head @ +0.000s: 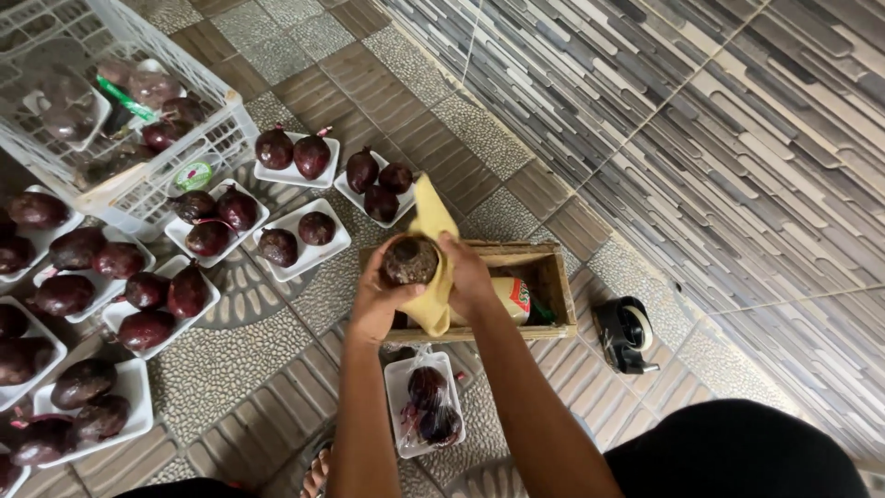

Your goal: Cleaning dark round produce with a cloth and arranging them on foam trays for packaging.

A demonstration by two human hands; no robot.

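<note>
Left hand [373, 300] cupping dark fruit [410, 261] at centre; right hand [468, 272] pressing yellow cloth [433, 277] against it, over wooden box [553, 277]. Wrapped tray [426, 406] at 6 o'clock. Unwrapped trays [304, 240] filled, 9 to 11 o'clock. Crate [138, 111] at 10, tape dispenser [625, 334] at 3. Judged midway: wiping in hand, most wrapping left.

Soft matt yellow cloth [433, 267] wraps a dull, rough-skinned dark fruit [410, 261] at frame centre. Below it, a rough wooden box [553, 277] — unfinished grain. Upper left, a white plastic crate [184, 120]; smooth white foam trays [304, 249] hold glossy maroon fruit.
</note>
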